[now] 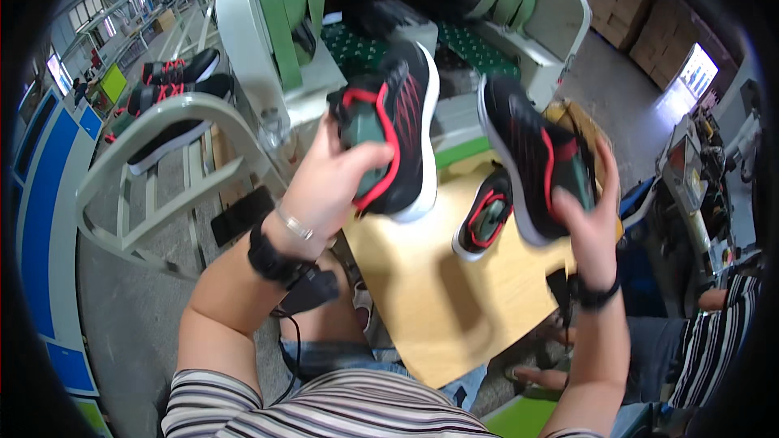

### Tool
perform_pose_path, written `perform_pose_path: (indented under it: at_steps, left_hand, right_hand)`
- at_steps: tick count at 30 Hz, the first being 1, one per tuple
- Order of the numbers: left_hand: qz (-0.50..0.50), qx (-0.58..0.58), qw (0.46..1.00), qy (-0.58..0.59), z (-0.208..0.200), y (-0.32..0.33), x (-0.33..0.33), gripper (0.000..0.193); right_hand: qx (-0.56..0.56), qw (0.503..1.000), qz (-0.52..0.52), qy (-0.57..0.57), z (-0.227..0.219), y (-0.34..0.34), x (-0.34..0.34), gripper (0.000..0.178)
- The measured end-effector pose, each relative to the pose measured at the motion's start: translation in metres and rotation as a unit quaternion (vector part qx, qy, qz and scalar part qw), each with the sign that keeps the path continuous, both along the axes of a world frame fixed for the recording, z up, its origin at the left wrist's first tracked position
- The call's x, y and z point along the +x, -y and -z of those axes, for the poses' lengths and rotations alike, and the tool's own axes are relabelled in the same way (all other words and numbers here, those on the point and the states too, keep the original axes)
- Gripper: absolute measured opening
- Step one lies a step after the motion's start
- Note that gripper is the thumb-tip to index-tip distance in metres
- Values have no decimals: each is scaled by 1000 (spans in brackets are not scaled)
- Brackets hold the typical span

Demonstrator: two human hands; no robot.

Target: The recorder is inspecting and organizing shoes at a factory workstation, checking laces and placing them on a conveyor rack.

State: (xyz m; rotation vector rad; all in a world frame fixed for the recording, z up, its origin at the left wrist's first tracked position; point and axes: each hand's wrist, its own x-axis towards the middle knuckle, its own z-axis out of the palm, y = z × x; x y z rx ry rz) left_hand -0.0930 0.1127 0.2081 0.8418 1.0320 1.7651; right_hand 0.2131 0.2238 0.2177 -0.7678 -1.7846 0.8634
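My left hand (333, 166) grips a black sneaker (410, 126) with red trim and a white sole, thumb pressed over its collar. In my right hand (596, 219) is a matching sneaker (519, 142), held by the heel end with its toe pointing up and away. Both shoes hang above a light wooden board (422, 308), apart from each other, with green showing inside their openings. Between them a third such sneaker (487, 215) rests on the board.
Ahead stands a machine (284, 49) with green strip curtains and a dotted green belt. Several more sneakers (174, 105) sit on a metal rack (122, 195) at left. A person in a striped top (714, 341) is at the right. Stacked cartons (621, 0) stand far right.
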Motion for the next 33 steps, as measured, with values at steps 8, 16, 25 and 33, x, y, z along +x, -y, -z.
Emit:
perform_pose_path:
  at_steps: [8,16,25,33]
  left_hand:
    - [-362,-157,861,-321,3,-218,-56,110]
    - [-86,65,862,-495,129,-110,99,109]
    - [131,-69,937,-316,226,-145,160,95]
    - [68,-145,925,-344,216,21,57,91]
  right_hand:
    - [79,943,74,316,26,-256,-171,99]
    - [-12,880,143,453,205,-223,11,97]
    - [-140,906,213,339,203,-212,152,110]
    - [-106,955,158,229,236,-37,144,92]
